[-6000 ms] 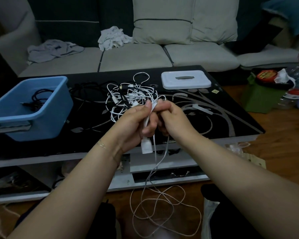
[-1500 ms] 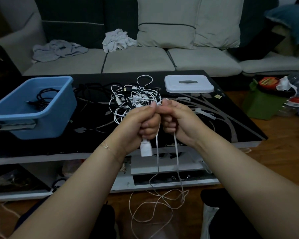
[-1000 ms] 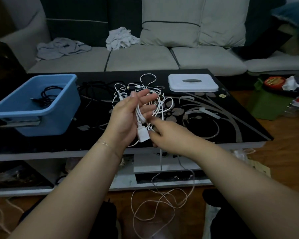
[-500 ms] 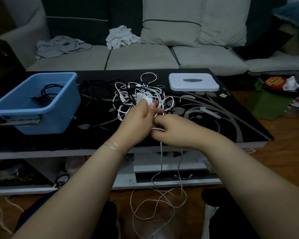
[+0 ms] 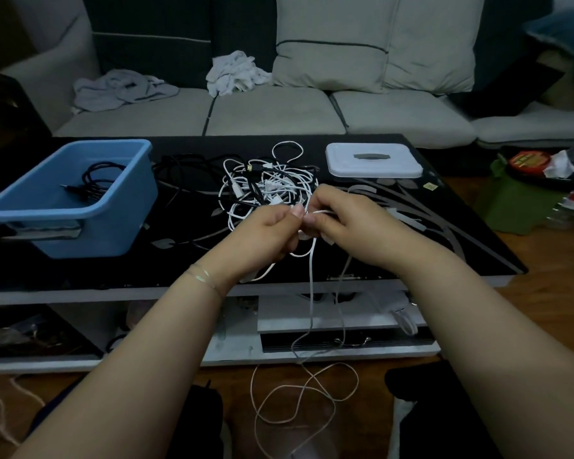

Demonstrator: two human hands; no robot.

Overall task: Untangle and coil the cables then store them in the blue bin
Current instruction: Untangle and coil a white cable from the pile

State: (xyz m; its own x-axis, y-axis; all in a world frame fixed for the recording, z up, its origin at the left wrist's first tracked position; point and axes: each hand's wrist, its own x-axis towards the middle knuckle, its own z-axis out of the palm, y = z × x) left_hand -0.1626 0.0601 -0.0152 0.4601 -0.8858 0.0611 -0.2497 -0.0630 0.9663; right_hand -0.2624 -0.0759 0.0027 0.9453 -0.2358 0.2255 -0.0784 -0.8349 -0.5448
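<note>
A white cable [image 5: 311,293] hangs down from my hands and lies in loops on the floor, in front of the desk [image 5: 428,223]. My left hand [image 5: 265,233] has its grip curled around this cable. My right hand [image 5: 342,220] pinches the same cable just beside it, and both hands are over the front part of the desk. Behind my hands, a messy pile of cables [image 5: 265,183] sits on the desk. The blue bin [image 5: 113,220] stands left of the pile, with a black cable [image 5: 93,183] inside. A white lid [image 5: 373,160] lies right of the pile.
</note>
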